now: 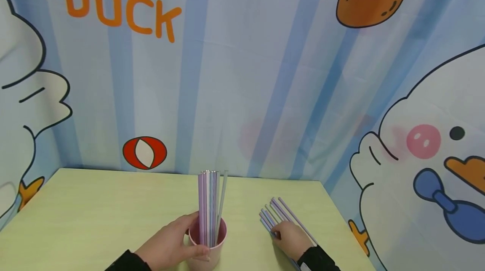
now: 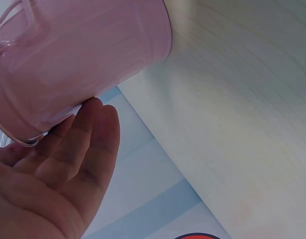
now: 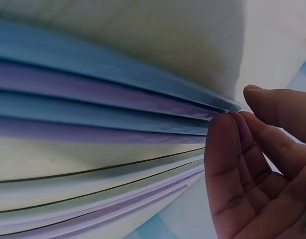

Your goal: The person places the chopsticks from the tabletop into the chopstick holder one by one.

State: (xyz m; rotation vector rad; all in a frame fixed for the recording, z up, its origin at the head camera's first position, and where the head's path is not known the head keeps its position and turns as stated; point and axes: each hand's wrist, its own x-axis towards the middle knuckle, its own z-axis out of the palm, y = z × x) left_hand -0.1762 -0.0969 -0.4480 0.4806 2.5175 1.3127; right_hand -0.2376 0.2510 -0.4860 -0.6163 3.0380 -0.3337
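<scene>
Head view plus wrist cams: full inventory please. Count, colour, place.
Cup: 1, pink, on table
Standing straws: too bunched to count, purple, blue and pale, in cup
Loose straws: at least seven, purple, blue and pale, right of cup
Table: 1, pale yellow, foreground
Backdrop: 1, striped blue, behind table
"DUCK" lettering: 1, orange, backdrop upper left
Oval print: 1, red and white, backdrop lower left
Bowl print: 1, orange-brown, backdrop upper right
Figure prints: 2, mainly white, left and right edges
Sleeves: 2, black, at wrists
Left hand: 1, bare, gripping cup
Right hand: 1, bare, at loose straws
</scene>
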